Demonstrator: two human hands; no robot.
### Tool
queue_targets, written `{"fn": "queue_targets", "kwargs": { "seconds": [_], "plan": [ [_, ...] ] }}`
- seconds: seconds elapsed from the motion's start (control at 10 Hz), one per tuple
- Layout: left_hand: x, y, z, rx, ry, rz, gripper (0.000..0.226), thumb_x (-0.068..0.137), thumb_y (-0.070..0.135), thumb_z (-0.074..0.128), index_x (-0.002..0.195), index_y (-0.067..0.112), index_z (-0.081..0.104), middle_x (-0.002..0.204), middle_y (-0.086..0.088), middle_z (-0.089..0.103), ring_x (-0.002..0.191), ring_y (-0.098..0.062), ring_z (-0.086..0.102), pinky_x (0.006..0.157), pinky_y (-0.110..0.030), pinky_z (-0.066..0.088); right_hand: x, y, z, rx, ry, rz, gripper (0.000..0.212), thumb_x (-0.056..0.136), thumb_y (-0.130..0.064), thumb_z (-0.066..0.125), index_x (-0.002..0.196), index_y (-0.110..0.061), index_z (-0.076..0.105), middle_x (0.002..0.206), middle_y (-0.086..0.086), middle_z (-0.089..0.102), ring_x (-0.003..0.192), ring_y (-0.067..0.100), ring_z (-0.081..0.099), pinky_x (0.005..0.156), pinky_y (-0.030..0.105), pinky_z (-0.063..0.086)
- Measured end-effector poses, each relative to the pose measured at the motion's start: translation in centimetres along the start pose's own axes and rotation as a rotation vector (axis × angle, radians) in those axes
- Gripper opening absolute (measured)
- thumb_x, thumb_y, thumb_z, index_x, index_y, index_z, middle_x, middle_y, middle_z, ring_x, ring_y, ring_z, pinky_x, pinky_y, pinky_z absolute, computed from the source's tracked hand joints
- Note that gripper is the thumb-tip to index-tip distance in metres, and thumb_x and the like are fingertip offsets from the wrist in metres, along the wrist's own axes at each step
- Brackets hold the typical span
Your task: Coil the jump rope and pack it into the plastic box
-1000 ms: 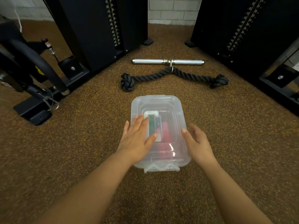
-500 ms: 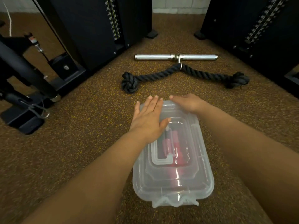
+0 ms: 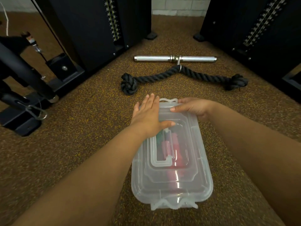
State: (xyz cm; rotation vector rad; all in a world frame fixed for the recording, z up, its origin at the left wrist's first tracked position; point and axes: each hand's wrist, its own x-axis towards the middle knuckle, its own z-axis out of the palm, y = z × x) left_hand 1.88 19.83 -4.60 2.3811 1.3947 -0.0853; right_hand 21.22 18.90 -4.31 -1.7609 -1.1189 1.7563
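A clear plastic box [image 3: 187, 180] with its lid on lies on the brown speckled floor in front of me. Through the lid I see the jump rope [image 3: 175, 149], red and green, lying inside. My left hand [image 3: 149, 117] rests flat on the lid's far left part, fingers spread, thumb on the lid. My right hand [image 3: 193, 107] curls over the box's far right corner beside the far latch [image 3: 168, 100], fingers closed on the rim. A second latch [image 3: 173, 204] sticks out at the near end.
Beyond the box lie a black knotted rope attachment [image 3: 184, 75] and a chrome bar handle [image 3: 175, 58]. Black weight-stack towers [image 3: 101, 30] stand at the back left and right. A black machine base with a carabiner [image 3: 38, 112] sits at the left.
Both hands moved from the box's near half to its far end; the left now presses the lid, the right grips the far corner. The view leaned forward, so the box sits closer.
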Motion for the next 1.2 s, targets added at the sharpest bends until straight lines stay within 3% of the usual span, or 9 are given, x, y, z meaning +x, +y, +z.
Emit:
{"fn": "queue_targets", "kwargs": {
  "seconds": [0.1, 0.2, 0.4, 0.5, 0.7, 0.8, 1.0, 1.1, 1.2],
  "plan": [
    [0.8, 0.8, -0.2, 0.005, -0.016, -0.069, 0.116, 0.069, 0.08, 0.049, 0.153, 0.018, -0.002, 0.163, 0.0, -0.004, 0.149, -0.017, -0.006, 0.119, -0.045, -0.001, -0.4, 0.6, 0.4, 0.011, 0.084, -0.089, 0.022, 0.081, -0.02, 0.071, 0.101, -0.02, 0.061, 0.099, 0.005, 0.07, 0.083, 0.021, 0.068, 0.071, 0.034, 0.057],
    [1.0, 0.9, -0.1, -0.002, 0.018, -0.057, 0.114, 0.067, 0.08, 0.052, 0.152, 0.019, 0.006, 0.161, 0.0, 0.007, 0.148, -0.019, 0.004, 0.119, -0.045, 0.002, -0.8, 1.3, 0.6, 0.003, 0.141, -0.141, 0.017, 0.082, -0.023, 0.07, 0.098, -0.023, 0.062, 0.093, 0.001, 0.069, 0.074, 0.014, 0.067, 0.06, 0.025, 0.053],
    [0.7, 1.0, 0.2, -0.073, 0.131, -0.038, 0.095, 0.065, 0.073, 0.062, 0.141, 0.024, 0.032, 0.148, 0.002, 0.03, 0.14, -0.018, 0.025, 0.119, -0.044, 0.008, -0.8, 2.2, 1.2, -0.004, 0.294, -0.18, 0.034, 0.075, -0.033, 0.076, 0.106, -0.024, 0.067, 0.105, 0.006, 0.071, 0.087, 0.024, 0.069, 0.081, 0.038, 0.057],
    [0.3, 1.1, 0.5, -0.048, 0.159, -0.028, 0.091, 0.07, 0.072, 0.058, 0.142, 0.024, 0.031, 0.15, 0.002, 0.029, 0.143, -0.016, 0.019, 0.119, -0.043, 0.0, -0.9, 2.3, 1.5, -0.021, 0.358, -0.187, 0.035, 0.074, -0.038, 0.077, 0.106, -0.029, 0.068, 0.108, 0.004, 0.07, 0.092, 0.023, 0.069, 0.084, 0.039, 0.057],
    [-0.9, 1.5, 1.4, 0.106, 0.133, -0.051, 0.09, 0.083, 0.075, 0.026, 0.152, 0.021, 0.004, 0.162, 0.001, 0.0, 0.148, -0.017, -0.01, 0.118, -0.046, -0.009, -1.5, 2.5, 3.4, -0.351, 0.604, -0.236, 0.051, 0.09, -0.042, 0.055, 0.137, -0.025, 0.048, 0.138, 0.006, 0.052, 0.123, 0.026, 0.051, 0.102, 0.037, 0.041],
    [-1.3, 2.1, 1.5, 0.131, 0.105, -0.074, 0.083, 0.089, 0.067, 0.023, 0.152, 0.021, -0.004, 0.162, 0.001, -0.01, 0.147, -0.018, -0.015, 0.117, -0.048, -0.012, -1.8, 2.7, 4.5, -0.534, 0.685, -0.259, 0.048, 0.097, -0.035, 0.041, 0.142, -0.019, 0.04, 0.143, 0.011, 0.044, 0.127, 0.031, 0.044, 0.103, 0.041, 0.038],
    [-1.9, 3.1, 0.4, 0.062, 0.068, -0.072, 0.067, 0.097, 0.042, 0.035, 0.152, 0.019, 0.003, 0.163, 0.001, -0.002, 0.149, -0.021, -0.008, 0.117, -0.046, -0.009, -3.0, 1.9, 5.0, -0.753, 0.633, -0.243, 0.049, 0.099, -0.019, 0.035, 0.146, -0.008, 0.029, 0.153, 0.012, 0.031, 0.139, 0.03, 0.029, 0.113, 0.038, 0.027],
    [-1.8, 3.3, -0.8, 0.025, 0.06, -0.057, 0.06, 0.097, 0.029, 0.04, 0.15, 0.017, 0.017, 0.161, -0.002, 0.013, 0.148, -0.022, 0.006, 0.12, -0.041, 0.003, -3.5, 1.1, 4.8, -0.846, 0.563, -0.229, 0.051, 0.096, -0.012, 0.037, 0.146, -0.006, 0.029, 0.154, 0.012, 0.031, 0.141, 0.03, 0.027, 0.115, 0.039, 0.025],
    [-1.8, 3.7, -2.1, 0.032, 0.071, -0.009, 0.051, 0.096, 0.025, 0.04, 0.145, 0.015, 0.031, 0.155, -0.005, 0.03, 0.143, -0.024, 0.023, 0.117, -0.038, 0.014, -3.6, 0.0, 4.7, -0.893, 0.523, -0.215, 0.043, 0.093, -0.009, 0.04, 0.135, -0.004, 0.044, 0.144, 0.016, 0.044, 0.133, 0.033, 0.037, 0.108, 0.039, 0.035]
  ]
}}
